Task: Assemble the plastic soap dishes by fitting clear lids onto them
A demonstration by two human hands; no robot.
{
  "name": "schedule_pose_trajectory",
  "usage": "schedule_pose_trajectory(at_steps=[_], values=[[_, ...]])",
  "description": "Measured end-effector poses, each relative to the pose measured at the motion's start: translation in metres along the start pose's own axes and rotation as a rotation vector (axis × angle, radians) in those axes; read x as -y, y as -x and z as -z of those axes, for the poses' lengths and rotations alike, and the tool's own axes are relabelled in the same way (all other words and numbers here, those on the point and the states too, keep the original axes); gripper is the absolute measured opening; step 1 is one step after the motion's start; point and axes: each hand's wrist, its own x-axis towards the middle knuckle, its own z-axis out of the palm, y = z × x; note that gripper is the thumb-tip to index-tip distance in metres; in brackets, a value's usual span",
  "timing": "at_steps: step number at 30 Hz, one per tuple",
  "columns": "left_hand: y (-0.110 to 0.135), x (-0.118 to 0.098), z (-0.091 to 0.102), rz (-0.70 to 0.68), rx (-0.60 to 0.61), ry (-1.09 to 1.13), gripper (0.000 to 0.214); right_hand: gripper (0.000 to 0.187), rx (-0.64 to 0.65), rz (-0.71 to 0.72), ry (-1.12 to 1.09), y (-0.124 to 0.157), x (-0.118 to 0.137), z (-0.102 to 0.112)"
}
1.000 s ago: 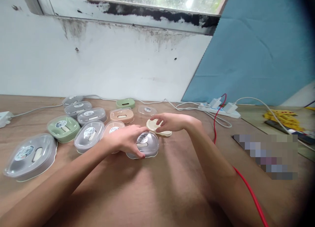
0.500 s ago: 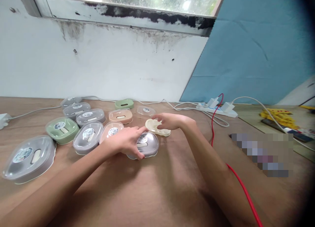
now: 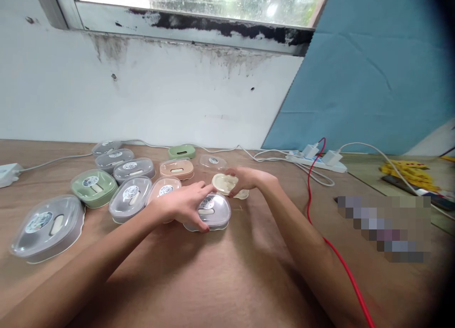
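My left hand (image 3: 185, 205) rests on a small grey box with a clear lid (image 3: 210, 213) on the wooden table (image 3: 227, 280), thumb at its near edge and fingers over its left side. My right hand (image 3: 245, 177) reaches past it and grips a cream-coloured piece (image 3: 222, 182) that lies on a matching cream tray (image 3: 242, 194). Just left of my left hand sits a peach box (image 3: 164, 188).
Several more lidded boxes, grey (image 3: 131, 199), green (image 3: 93, 187) and peach (image 3: 177, 168), spread to the left and back. A white power strip (image 3: 316, 161) with chargers and white cables lies at the back right. A red cable (image 3: 337, 257) runs down the right. Yellow items (image 3: 405, 169) sit far right.
My right hand has closed further over the cream piece and drawn it slightly nearer. The left hand stays on the grey box. The view has shifted a little.
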Motion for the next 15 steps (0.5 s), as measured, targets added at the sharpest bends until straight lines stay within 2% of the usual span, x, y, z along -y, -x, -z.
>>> schedule_pose_trajectory(at_steps=[9, 15], values=[[-0.0040, 0.0043, -0.0025, -0.039, -0.009, 0.073, 0.094, 0.113, 0.010, -0.010, -0.007, -0.0043, -0.0047, -0.0029], [-0.0044, -0.0011, -0.0093, -0.077, 0.025, 0.090, 0.100, 0.109, 0.006, -0.028, -0.003, -0.0038, -0.0034, -0.0033]])
